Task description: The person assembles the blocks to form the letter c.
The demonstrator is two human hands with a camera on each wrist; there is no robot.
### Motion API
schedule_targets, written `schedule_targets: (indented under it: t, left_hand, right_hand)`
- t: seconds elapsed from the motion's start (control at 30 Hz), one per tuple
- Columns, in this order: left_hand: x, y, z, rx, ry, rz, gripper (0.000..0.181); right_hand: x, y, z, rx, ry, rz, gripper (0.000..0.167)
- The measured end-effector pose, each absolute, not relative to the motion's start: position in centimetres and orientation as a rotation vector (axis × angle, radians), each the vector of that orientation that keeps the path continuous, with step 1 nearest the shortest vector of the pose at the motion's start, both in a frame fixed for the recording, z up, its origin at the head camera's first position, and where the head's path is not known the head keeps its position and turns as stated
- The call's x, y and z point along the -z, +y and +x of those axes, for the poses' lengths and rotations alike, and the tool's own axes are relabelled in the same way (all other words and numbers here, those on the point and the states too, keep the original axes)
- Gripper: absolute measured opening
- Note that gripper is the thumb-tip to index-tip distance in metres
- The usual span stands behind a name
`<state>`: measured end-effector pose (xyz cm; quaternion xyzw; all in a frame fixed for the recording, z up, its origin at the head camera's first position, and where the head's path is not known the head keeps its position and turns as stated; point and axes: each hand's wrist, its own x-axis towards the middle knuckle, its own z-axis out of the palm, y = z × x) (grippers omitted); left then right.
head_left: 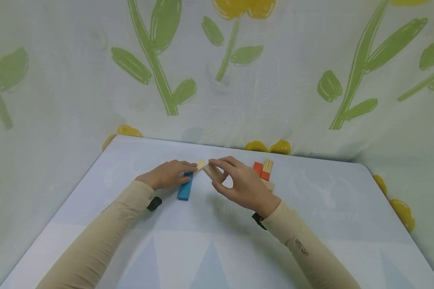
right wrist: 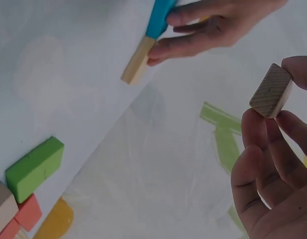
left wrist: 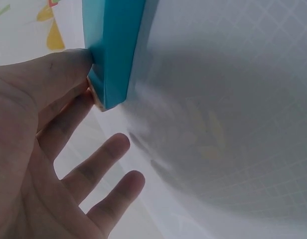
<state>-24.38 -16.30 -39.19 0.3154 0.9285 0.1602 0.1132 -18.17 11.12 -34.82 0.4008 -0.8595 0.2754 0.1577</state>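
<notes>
In the head view my right hand (head_left: 244, 184) pinches a plain wooden block (head_left: 214, 173) between thumb and fingertips, held above the table. The right wrist view shows this wooden block (right wrist: 270, 92) end-on. My left hand (head_left: 170, 175) rests beside a blue block (head_left: 185, 190) and a second plain wooden block (head_left: 200, 165), which lie end to end on the table. Its thumb touches the blue block (left wrist: 116, 50), and its forefinger touches the second wooden block (right wrist: 138, 62) from the same side. The other left fingers stay nearly straight, off the blocks.
Right of the right hand lie red blocks (head_left: 265, 176), a pale wooden piece with lines (head_left: 268, 165) and another plain block (head_left: 269, 185). A green block (right wrist: 35, 169) shows beside them in the right wrist view. A flowered curtain (head_left: 293, 80) hangs behind the white table (head_left: 329, 220).
</notes>
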Motion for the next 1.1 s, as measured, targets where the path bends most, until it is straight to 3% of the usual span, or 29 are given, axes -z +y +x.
schedule_targets:
  t: [0.7, 1.1]
  left_hand:
    - [39.6, -16.4, -24.7, -0.472, 2.738, 0.992, 0.047]
    - [39.3, -16.3, -24.6, -0.444, 2.747, 0.984, 0.047]
  right_hand:
    - [36.7, 10.5, -16.9, -0.712, -2.627, 1.160, 0.050]
    - [38.3, 9.2, -16.3, -0.629, -2.658, 1.296, 0.044]
